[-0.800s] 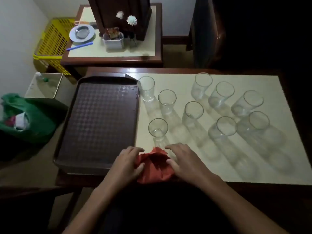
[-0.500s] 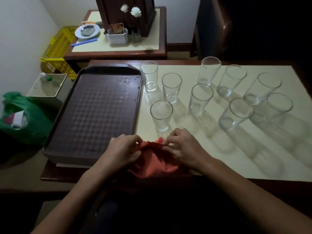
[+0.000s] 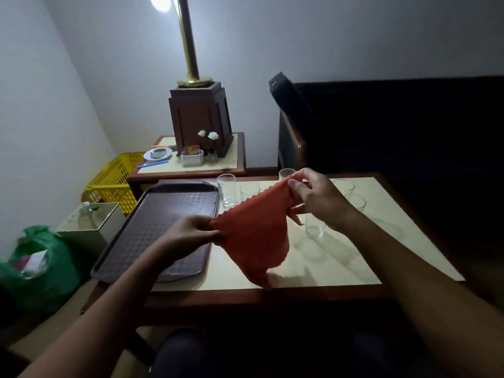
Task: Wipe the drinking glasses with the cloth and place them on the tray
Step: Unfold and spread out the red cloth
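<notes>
The red cloth (image 3: 253, 236) has come up off the table (image 3: 341, 268) and now hangs in the air, pulled wide between two hands. At 8 o'clock from the cloth sits a green bag (image 3: 41, 268). The brown tray (image 3: 152, 227) lies on the table at 9 o'clock. The left hand (image 3: 188, 236) pinches the cloth's left corner over the tray's right edge. The right hand (image 3: 316, 197) pinches the top corner, up at 1 o'clock from the left hand. The hands are apart. The drinking glasses (image 3: 227, 190) stand on the table behind the cloth, from 11 to 2 o'clock. The nearest glass (image 3: 315, 227) is just under the right wrist.
</notes>
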Available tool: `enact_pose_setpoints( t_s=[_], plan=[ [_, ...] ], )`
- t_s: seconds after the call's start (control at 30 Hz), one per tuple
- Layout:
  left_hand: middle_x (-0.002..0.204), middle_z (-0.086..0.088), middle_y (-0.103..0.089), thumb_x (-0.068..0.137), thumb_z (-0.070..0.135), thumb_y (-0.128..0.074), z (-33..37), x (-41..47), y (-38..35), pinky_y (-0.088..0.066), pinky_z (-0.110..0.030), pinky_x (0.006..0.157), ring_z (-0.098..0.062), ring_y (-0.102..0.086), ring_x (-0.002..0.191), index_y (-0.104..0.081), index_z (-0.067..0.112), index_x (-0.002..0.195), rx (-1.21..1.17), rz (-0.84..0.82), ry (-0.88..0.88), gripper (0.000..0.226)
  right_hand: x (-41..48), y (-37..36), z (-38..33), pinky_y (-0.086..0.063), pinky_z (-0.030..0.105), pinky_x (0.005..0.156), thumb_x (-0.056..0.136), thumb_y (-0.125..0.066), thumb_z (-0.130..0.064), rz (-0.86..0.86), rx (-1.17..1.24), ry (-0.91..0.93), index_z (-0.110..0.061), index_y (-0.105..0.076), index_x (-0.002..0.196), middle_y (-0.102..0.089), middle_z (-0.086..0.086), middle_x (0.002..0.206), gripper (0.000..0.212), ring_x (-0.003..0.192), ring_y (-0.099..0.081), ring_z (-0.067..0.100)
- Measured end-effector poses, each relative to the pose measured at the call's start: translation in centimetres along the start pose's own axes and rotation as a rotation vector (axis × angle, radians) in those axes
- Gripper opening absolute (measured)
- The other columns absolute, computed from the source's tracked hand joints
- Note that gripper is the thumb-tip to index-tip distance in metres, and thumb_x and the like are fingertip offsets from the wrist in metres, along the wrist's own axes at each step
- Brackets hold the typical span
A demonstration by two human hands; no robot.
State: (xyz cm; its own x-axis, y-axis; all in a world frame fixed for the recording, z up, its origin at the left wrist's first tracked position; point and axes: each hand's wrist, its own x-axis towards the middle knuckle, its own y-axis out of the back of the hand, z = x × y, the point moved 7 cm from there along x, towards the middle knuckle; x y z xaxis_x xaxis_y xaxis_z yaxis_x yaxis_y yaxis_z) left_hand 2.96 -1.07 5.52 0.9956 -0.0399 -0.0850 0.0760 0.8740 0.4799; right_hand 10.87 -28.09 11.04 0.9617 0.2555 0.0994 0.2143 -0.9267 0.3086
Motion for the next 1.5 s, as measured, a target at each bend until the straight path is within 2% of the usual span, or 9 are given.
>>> enact_pose_setpoints(
  t_s=[0.13,0.23,0.4,0.63,1.03,1.13,1.27,1.43,1.5],
  plan=[
    [0.116,-0.014,-0.078,0.093,0.015,-0.071,2.3,-0.2,0.6,-0.056,-0.037,0.095,-0.026,-0.075,0.107,-0.071,0.004,0.125,-0.382,0.007,-0.005,0.034,0.6,3.2,-0.7,-0.063,0.038,0.066,0.103,-0.061,-0.020,0.046,-0.091,-0.023,-0.012,-0.068,0.107,-0.073,0.010,0.093,0.012,0.074,-0.073,0.020],
    [0.112,-0.016,-0.076,0.096,0.015,-0.068,3.0,0.3,0.4,-0.059,-0.039,0.087,-0.028,-0.072,0.099,-0.069,0.000,0.124,-0.477,0.042,-0.004,0.032,0.9,3.8,0.8,-0.062,0.035,0.060,0.103,-0.060,-0.013,-0.034,0.084,-0.157,-0.007,-0.068,0.109,-0.070,0.010,0.082,0.012,0.062,-0.071,0.017],
    [0.107,-0.015,-0.077,0.096,0.006,-0.068,4.3,1.3,-0.1,-0.063,-0.032,0.071,-0.025,-0.072,0.087,-0.069,0.002,0.128,-0.498,0.101,-0.028,0.032,0.5,3.9,3.5,-0.063,0.039,0.069,0.103,-0.056,-0.008,-0.030,0.122,-0.249,-0.007,-0.067,0.111,-0.070,0.012,0.087,0.014,0.069,-0.072,0.021],
    [0.116,-0.023,-0.075,0.086,0.000,-0.077,2.4,1.6,-0.8,-0.060,-0.047,0.096,-0.039,-0.074,0.106,-0.068,0.000,0.125,-0.351,-0.015,0.080,0.040,-0.6,4.6,6.0,-0.063,0.034,0.064,0.104,-0.055,-0.008,-0.107,0.074,-0.361,-0.002,-0.066,0.117,-0.071,0.021,0.094,0.018,0.068,-0.074,0.025],
    [0.089,-0.021,-0.070,0.090,-0.009,-0.070,-4.8,3.4,-4.9,-0.059,-0.027,0.057,-0.028,-0.066,0.073,-0.067,-0.008,0.114,-0.363,0.263,0.275,0.025,0.6,1.3,12.9,-0.063,0.042,0.072,0.099,-0.053,0.002,-0.033,-0.032,-0.471,0.010,-0.060,0.118,-0.074,0.016,0.083,0.022,0.069,-0.072,0.025],
    [0.092,-0.020,-0.074,0.088,-0.009,-0.072,-7.7,3.9,-5.4,-0.058,-0.040,0.075,-0.031,-0.069,0.082,-0.067,-0.008,0.119,-0.333,0.305,0.307,0.032,-0.2,-0.3,15.6,-0.062,0.046,0.084,0.091,-0.063,-0.011,-0.010,-0.126,-0.486,-0.005,-0.056,0.131,-0.077,0.011,0.101,0.041,0.092,-0.073,0.027],
    [0.107,-0.010,-0.072,0.087,0.019,-0.082,-10.6,2.7,-5.8,-0.056,-0.037,0.085,-0.025,-0.070,0.098,-0.063,0.009,0.129,-0.007,0.325,0.334,0.048,-2.7,-1.4,17.9,-0.048,0.039,0.099,0.093,-0.063,-0.042,-0.041,-0.626,-0.472,-0.009,-0.046,0.143,-0.059,0.016,0.136,0.062,0.123,-0.057,0.034],
    [0.110,-0.006,-0.072,0.076,0.075,-0.067,-12.4,2.2,-8.1,-0.053,-0.043,0.091,-0.030,-0.064,0.111,-0.075,0.021,0.107,0.480,0.267,0.446,0.063,-4.1,-3.0,19.3,-0.045,0.045,0.104,0.088,-0.061,-0.066,-0.032,-0.877,-0.473,-0.008,-0.056,0.131,-0.056,0.015,0.134,0.072,0.129,-0.050,0.036],
    [0.107,-0.003,-0.070,0.069,0.083,-0.064,-12.5,2.4,-9.5,-0.051,-0.043,0.090,-0.029,-0.063,0.109,-0.075,0.024,0.097,0.551,0.238,0.484,0.066,-3.8,-3.5,19.4,-0.047,0.043,0.101,0.090,-0.065,-0.057,-0.023,-0.810,-0.431,-0.015,-0.063,0.117,-0.061,0.011,0.125,0.050,0.124,-0.053,0.033]
  ],
)
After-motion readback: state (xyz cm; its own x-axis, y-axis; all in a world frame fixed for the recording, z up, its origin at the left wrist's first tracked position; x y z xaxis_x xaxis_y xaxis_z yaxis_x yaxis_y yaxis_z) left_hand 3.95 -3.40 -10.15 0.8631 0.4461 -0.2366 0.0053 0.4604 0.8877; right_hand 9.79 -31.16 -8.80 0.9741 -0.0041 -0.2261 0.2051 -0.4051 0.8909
